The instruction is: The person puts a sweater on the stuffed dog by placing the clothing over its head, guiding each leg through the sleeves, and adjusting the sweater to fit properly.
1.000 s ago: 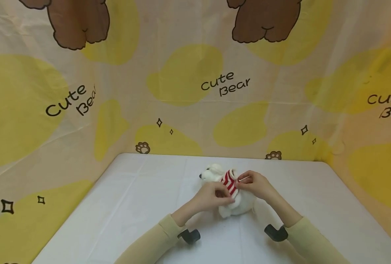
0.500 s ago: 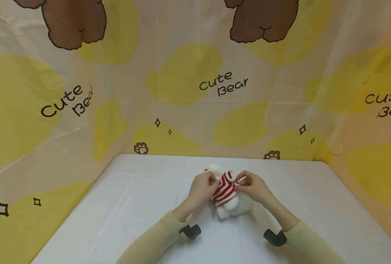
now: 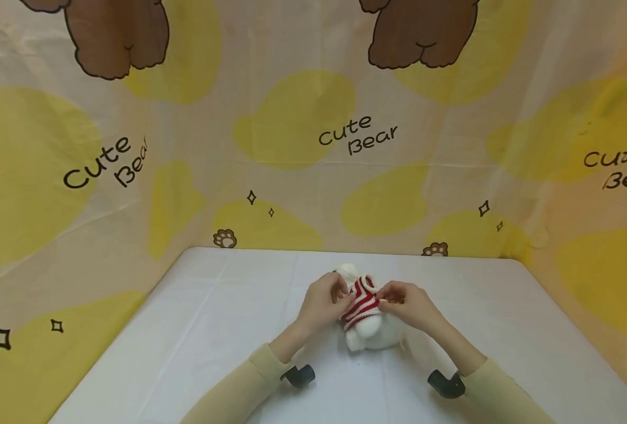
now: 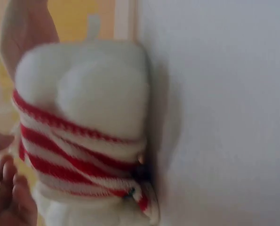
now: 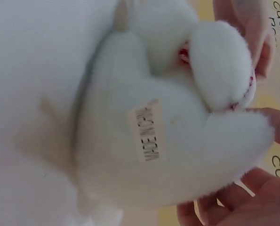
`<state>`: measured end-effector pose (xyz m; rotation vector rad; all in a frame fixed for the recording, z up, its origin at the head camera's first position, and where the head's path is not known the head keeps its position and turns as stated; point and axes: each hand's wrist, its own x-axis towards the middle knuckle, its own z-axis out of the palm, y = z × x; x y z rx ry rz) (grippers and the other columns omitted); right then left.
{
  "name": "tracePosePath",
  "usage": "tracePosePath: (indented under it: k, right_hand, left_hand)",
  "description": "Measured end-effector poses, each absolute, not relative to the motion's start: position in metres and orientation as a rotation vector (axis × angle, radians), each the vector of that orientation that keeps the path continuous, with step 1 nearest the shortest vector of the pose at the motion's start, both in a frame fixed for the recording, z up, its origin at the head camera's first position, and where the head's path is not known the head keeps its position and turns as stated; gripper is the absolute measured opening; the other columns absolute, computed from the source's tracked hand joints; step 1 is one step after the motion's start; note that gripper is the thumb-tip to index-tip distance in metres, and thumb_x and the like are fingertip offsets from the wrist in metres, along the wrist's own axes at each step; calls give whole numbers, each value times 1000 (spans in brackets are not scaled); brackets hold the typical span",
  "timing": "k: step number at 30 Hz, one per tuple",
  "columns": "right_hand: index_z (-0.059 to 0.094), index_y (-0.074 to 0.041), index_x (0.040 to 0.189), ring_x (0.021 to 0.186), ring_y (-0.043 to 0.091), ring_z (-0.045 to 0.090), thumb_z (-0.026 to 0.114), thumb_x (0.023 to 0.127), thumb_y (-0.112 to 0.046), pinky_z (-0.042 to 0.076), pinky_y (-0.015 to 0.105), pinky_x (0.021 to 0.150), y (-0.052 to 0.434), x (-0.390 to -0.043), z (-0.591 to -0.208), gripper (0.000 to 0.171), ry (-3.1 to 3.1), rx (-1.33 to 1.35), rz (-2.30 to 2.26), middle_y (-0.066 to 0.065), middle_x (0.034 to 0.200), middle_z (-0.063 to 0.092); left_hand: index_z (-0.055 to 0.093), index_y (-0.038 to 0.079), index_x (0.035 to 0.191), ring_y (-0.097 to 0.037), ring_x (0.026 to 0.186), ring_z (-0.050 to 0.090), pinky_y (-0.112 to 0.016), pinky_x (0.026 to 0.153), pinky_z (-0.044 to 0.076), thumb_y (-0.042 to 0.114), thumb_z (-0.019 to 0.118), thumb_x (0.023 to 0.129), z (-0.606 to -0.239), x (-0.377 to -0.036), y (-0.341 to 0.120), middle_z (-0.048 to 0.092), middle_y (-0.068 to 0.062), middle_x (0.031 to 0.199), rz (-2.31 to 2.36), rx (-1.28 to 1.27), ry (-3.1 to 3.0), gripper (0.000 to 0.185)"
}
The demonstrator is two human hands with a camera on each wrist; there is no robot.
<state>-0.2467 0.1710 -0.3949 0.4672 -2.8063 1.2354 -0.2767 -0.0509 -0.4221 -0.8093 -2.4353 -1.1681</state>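
Observation:
A white plush dog point(image 3: 384, 333) lies on the table, its head at the far left. Round its body is a red-and-white striped knit sweater point(image 3: 363, 303). My left hand point(image 3: 321, 300) is at the sweater's left side, with bent fingers. In the left wrist view its fingers point(image 4: 10, 188) look apart from the knit, a gap showing before the thumb. My right hand point(image 3: 408, 303) pinches the sweater's upper right edge between thumb and fingers. Seen from the right wrist, the dog's leg point(image 5: 241, 141) covers part of that hand; a fabric label point(image 5: 147, 132) shows on its underside.
The white table point(image 3: 228, 341) is walled at the back and sides by a printed cloth point(image 3: 281, 129) with yellow patches and bears. Black wrist mounts point(image 3: 299, 376) stick out inward from both sleeves.
The left hand has moved up and left along the sweater, uncovering more of its stripes. The sweater now spreads further over the dog's side. The right hand has stayed at nearly the same spot.

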Motion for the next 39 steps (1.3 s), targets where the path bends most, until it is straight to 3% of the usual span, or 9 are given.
tracePosePath:
  k: [5,10,15,18,23,28,32,35,39]
  right_hand:
    - [64,-8,108,94,19,62,75,79,-22,50,37,82,180,-242,-392,34,-2827,555,1316,5,102,67]
    - [60,-7,115,104,25,59,80,74,-21,48,39,88,183,-241,-397,48,-2813,543,1419,9,111,65]
    - [53,-3,116,106,28,58,84,70,-20,48,37,88,181,-238,-401,58,-2777,394,1409,12,113,63]
    - [52,-4,110,97,26,57,84,68,-23,48,33,77,179,-233,-396,57,-2755,304,1271,11,105,62]
    - [61,-10,93,80,18,48,85,65,-23,40,27,63,177,-225,-389,39,-2755,313,1117,2,86,60]
    - [64,-12,86,79,17,51,88,60,-27,41,29,65,172,-226,-398,38,-2748,391,1032,3,86,61]
    - [68,-11,81,87,24,55,90,57,-33,44,37,71,170,-226,-406,39,-2717,338,962,7,90,62]
    - [69,-11,80,92,29,54,89,56,-40,45,43,75,168,-226,-408,43,-2715,329,901,9,95,61]
    - [69,-10,81,94,30,52,88,55,-46,46,43,75,165,-226,-410,48,-2720,313,861,10,97,60]
  left_hand:
    - [61,12,87,-10,68,53,-17,59,44,23,81,75,-422,-268,-47,61,-1,79,-1373,-1189,-2383,25]
    - [62,13,91,-9,74,57,-19,65,48,18,85,69,-422,-264,-46,63,1,82,-1495,-1144,-2501,32]
    - [61,13,92,-5,75,57,-19,67,50,15,84,70,-422,-263,-42,63,2,83,-1500,-1115,-2548,31]
    - [61,11,91,-4,74,56,-18,66,49,13,82,73,-422,-262,-39,63,1,81,-1501,-1108,-2529,28]
    - [60,8,88,-3,70,55,-17,64,49,10,78,76,-423,-262,-34,62,-3,78,-1533,-1076,-2498,21]
    - [62,7,85,-4,69,55,-17,65,48,9,76,78,-424,-262,-33,63,-5,77,-1537,-1037,-2496,16]
    - [62,8,85,-3,69,55,-18,65,49,9,75,79,-424,-262,-33,63,-4,77,-1532,-1028,-2496,15]
    - [62,7,85,-2,69,55,-18,65,49,8,75,79,-423,-262,-34,63,-4,77,-1523,-1020,-2495,14]
    - [63,7,85,-1,68,55,-18,65,49,7,75,79,-423,-262,-33,63,-3,76,-1521,-1019,-2495,13]
